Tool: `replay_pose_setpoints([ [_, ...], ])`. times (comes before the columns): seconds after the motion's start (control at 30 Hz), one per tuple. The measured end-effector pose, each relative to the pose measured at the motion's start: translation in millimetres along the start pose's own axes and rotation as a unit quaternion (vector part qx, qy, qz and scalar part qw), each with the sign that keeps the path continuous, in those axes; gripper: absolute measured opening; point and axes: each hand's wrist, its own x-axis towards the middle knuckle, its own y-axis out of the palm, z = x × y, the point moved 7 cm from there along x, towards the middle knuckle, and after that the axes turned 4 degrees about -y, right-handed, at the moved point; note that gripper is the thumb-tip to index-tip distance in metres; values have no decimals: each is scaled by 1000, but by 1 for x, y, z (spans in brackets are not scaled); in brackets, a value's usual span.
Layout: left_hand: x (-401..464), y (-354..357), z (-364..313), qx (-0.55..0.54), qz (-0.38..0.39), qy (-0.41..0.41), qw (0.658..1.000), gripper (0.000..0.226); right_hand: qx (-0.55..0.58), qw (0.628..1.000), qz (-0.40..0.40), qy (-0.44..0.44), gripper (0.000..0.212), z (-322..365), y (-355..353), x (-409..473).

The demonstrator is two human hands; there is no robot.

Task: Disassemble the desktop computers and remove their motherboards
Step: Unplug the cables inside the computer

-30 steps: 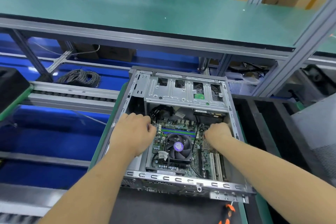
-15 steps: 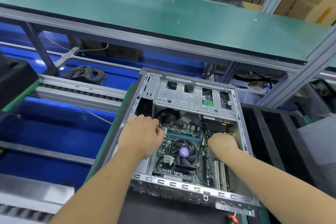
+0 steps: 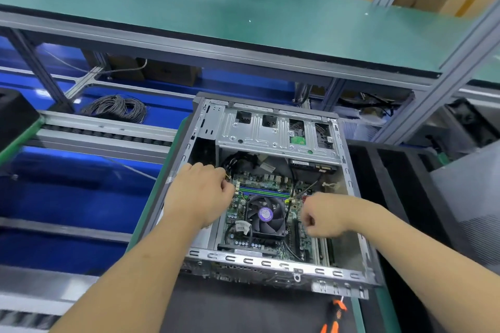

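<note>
An open desktop computer case (image 3: 273, 130) lies on a black mat in front of me. Inside it sits the green motherboard (image 3: 259, 184), with a black CPU fan (image 3: 266, 215) at its centre. My left hand (image 3: 201, 194) is at the board's far left corner, its curled fingertips pinching a thin cable (image 3: 226, 176). Over the board's right side, next to the fan, my right hand (image 3: 322, 215) is curled into a fist. Whatever it may hold is hidden. A loose yellow-tipped wire (image 3: 292, 199) lies just beyond it.
An orange-handled screwdriver (image 3: 335, 316) lies on the mat near the case's front right corner. A green shelf (image 3: 243, 16) spans overhead. A grey cable coil (image 3: 116, 108) and a roller conveyor (image 3: 102, 132) are at left. Black foam trays (image 3: 405, 184) stand at right.
My right hand has drawn back from the board's far right corner toward me and now sits beside the fan. My left hand stays at the far left corner.
</note>
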Motion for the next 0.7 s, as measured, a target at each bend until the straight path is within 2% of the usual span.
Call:
replay_pose_setpoints([
  [0.07,0,0,0,1,7,-2,1000,30,-110,984,135,19,7,6,27,-10],
  [0.17,0,-1,-1,5,11,-1,1000,29,-234,953,191,21,17,11,51,-12],
  [0.23,0,-1,-1,7,10,-3,1000,29,-255,949,186,1,14,15,60,-8],
  [0.37,0,-1,-2,9,10,-1,1000,30,-204,964,170,-12,29,19,68,-6],
  [0.53,1,0,-2,9,2,0,1000,31,-160,979,124,27,29,13,64,-4],
  [0.63,1,1,0,5,-2,-2,1000,31,-162,975,150,0,28,16,67,-6],
  [0.7,1,0,-1,0,-2,-2,1000,32,-158,978,137,-17,26,17,62,-9],
])
